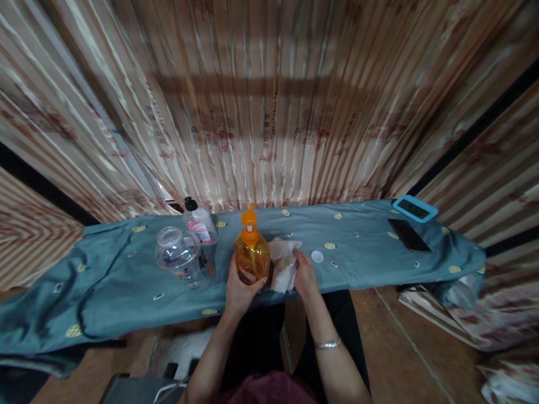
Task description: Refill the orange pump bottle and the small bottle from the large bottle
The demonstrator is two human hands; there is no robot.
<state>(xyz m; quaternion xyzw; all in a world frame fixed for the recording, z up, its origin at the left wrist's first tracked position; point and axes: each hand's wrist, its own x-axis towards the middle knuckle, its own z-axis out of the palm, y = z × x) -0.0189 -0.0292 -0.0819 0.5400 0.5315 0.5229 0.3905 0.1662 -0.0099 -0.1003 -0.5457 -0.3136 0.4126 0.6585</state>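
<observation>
Here the left hand (241, 286) wraps the amber pump bottle (251, 255), steadying it upright at the table's (126, 275) near edge, so the right hand (304, 274), fingers pinching a white tissue (283, 264), can press against its side.

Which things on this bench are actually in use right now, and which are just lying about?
In use: orange pump bottle in left hand; white cloth in right hand.
Lying about: clear jar, small spray bottle, white cap, black phone, blue-cased phone.
</observation>
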